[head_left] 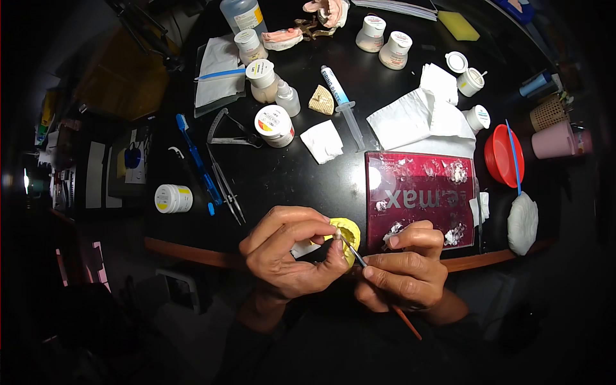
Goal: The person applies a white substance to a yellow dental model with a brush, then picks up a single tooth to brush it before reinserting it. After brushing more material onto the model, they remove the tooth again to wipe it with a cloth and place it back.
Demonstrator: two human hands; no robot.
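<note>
now, left hand (292, 253) pinches a tiny, whitish piece (337, 234); right hand (407, 273) grips a slim, reddish-handled brush (357, 256).

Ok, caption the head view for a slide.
At a yellow cast, left hand holds a small pale piece, right hand a fine brush.

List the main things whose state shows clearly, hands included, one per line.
Left hand, pinching a tooth-like piece
Right hand, holding a fine-tipped brush
Yellow dental model, partly hidden
Burgundy e.max slab, smeared with white material
Firing Paste syringe, lying down, plunger extended
Flip-lid jar, open
Dropper bottle, capped
Tweezers, set down
</note>
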